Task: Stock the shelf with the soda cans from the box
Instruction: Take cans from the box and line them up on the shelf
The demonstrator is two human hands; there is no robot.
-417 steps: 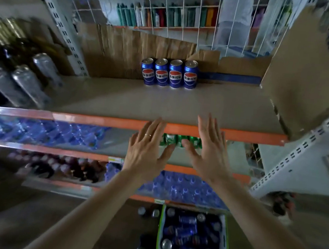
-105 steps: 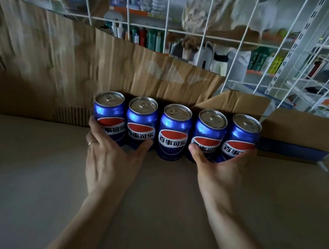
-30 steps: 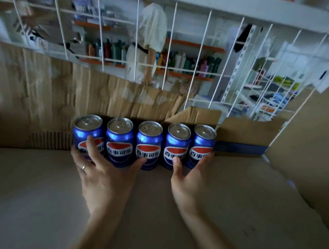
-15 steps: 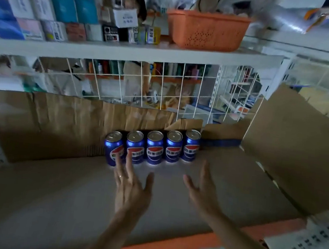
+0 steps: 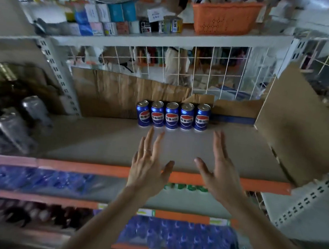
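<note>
Five soda cans (image 5: 172, 115) on shelf (image 5: 96, 143), left hand (image 5: 148, 168), right hand (image 5: 220, 173) both empty

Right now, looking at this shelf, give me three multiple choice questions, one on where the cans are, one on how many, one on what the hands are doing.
1. Where do the soda cans stand?
A. front edge
B. back, against cardboard
C. in the orange basket

2. How many cans stand in the row?
A. three
B. five
C. eight

3. The left hand and right hand are:
A. open, empty
B. each gripping a can
C. holding the box

Answers: 1 B, row sits at the rear; 2 B, five lids show; 3 A, fingers spread, nothing held.
</note>
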